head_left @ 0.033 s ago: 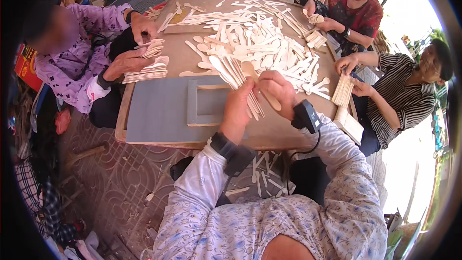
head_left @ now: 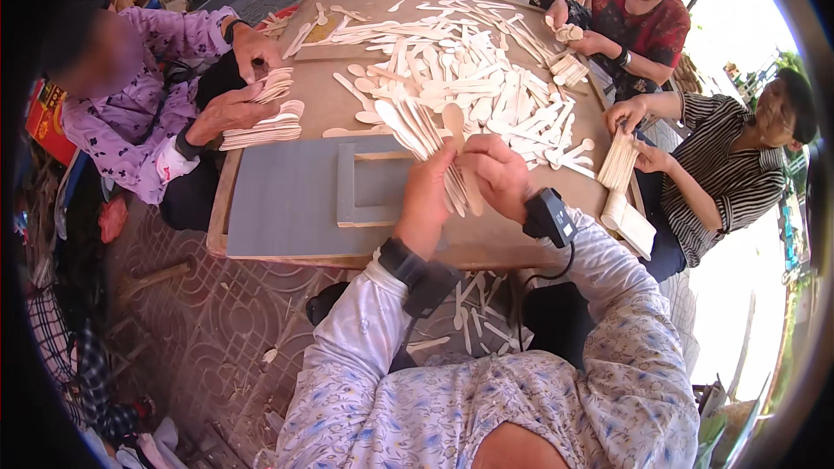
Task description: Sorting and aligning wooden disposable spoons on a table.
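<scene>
My left hand point(head_left: 426, 195) grips a fanned bundle of flat wooden spoons point(head_left: 413, 126), bowls pointing up and left. My right hand point(head_left: 499, 172) is closed on the same bundle from the right, its fingers on the handles that hang down near the hands. Both hands hover over the near part of a wooden table point(head_left: 347, 256). A large loose pile of wooden spoons point(head_left: 473, 69) lies just beyond them. A grey board point(head_left: 278, 204) carrying a small grey frame point(head_left: 360, 182) lies directly left of my left hand.
A person in purple at the left rests hands on stacked spoons point(head_left: 265, 126). At the right a person in stripes holds a bundle of sticks point(head_left: 618, 156); another in red holds spoons point(head_left: 566, 33). More hands work at the far edge. Spoons litter the patterned floor point(head_left: 473, 317).
</scene>
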A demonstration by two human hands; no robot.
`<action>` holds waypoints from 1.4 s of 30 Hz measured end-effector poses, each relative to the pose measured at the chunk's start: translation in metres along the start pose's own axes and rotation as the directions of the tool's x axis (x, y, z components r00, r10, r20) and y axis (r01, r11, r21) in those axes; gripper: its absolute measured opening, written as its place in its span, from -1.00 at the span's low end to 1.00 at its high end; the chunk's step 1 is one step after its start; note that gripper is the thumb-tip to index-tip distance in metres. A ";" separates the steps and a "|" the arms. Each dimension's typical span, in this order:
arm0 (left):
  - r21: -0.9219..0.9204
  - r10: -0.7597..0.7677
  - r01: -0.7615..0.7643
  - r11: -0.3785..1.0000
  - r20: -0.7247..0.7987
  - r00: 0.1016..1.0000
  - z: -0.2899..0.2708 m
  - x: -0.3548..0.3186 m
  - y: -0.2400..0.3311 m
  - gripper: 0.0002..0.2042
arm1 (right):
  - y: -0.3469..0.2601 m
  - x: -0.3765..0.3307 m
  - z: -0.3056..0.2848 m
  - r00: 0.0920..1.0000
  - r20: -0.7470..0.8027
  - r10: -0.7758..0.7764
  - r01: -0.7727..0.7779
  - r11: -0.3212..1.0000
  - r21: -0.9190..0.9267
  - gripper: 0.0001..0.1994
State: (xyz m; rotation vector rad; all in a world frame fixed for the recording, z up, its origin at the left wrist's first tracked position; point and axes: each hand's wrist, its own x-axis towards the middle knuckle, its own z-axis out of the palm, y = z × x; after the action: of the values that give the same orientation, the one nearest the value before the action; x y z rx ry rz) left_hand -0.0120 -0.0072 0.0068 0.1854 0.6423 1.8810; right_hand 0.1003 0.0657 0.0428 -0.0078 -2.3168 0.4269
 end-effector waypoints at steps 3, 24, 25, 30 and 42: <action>0.052 -0.011 0.008 0.999 0.064 0.998 -0.004 0.001 0.000 -0.78 | -0.001 -0.010 0.010 1.000 0.016 0.002 -0.001 1.000 -0.030 -0.69; 0.014 0.009 -0.009 1.000 0.031 0.999 0.002 0.009 -0.003 -0.85 | 0.125 0.029 0.039 0.921 0.225 0.317 -0.232 0.912 -0.339 -0.86; 0.037 -0.003 0.002 0.999 0.042 0.999 0.000 0.010 -0.003 -0.85 | 0.120 0.026 0.034 0.943 0.141 0.300 -0.252 0.926 -0.282 -0.86; 0.003 0.006 -0.006 1.000 0.004 1.000 -0.001 0.008 0.000 -0.86 | 0.065 0.007 0.010 0.970 -0.125 0.209 -0.203 0.978 0.054 -0.81; 0.039 -0.083 0.078 0.996 0.137 0.987 0.005 0.003 0.006 -0.80 | 0.006 -0.014 0.002 0.992 -0.089 0.087 -0.070 0.982 0.178 -0.72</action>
State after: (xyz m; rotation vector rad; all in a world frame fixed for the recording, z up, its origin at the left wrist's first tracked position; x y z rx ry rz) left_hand -0.0157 -0.0045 0.0140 0.3049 0.5779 1.7637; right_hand 0.1084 0.0688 0.0296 -0.0337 -2.1823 0.6541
